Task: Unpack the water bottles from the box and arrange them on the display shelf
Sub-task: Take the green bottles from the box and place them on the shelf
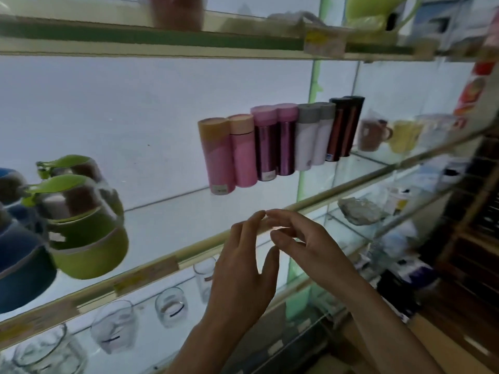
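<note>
Eight slim bottles [244, 157] in all — plus two green-lidded jugs [86, 238].

View: one, head-worn, wide-angle.
Position: stood directly before the display shelf [205, 247].
Facing: forward and slightly down, rolled so that the shelf ran slantwise.
Nearness: close; left hand [240, 273] and right hand [310, 247] filled lower centre.
Coverage: three shelf levels, water bottles [278, 147] at mid-frame; margins were blurred.
</note>
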Available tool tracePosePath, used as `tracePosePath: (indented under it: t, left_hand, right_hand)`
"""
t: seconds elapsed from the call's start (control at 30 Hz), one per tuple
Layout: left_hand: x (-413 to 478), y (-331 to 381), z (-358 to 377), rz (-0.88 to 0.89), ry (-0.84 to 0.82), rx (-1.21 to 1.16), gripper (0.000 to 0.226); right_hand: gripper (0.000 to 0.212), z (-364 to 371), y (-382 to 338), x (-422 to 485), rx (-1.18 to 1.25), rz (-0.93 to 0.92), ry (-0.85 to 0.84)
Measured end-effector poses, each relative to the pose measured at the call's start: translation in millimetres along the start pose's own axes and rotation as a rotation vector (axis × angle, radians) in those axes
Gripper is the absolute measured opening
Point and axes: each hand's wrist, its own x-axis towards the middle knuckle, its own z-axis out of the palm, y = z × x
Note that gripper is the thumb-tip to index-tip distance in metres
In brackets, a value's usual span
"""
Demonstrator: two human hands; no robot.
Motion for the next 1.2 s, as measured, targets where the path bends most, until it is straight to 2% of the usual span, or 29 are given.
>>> tracePosePath:
  t: [0.57,0.87,1.2]
  left_hand:
    - [-17,42,159,-0.084,-0.436,-0.091,0.055]
    - [-35,35,215,-0.131,-0.676,-0.142,0.055]
    - [-67,-30,263,-0.109,-0.940,-0.174,0.052]
  right_hand:
    - [0.033,-114,132,-83,0.015,0.358,0.126]
    - [0.040,-120,182,-121,0.081,0.551,0.191]
    - [0.037,-75,242,-156,0.089,0.800,0.300]
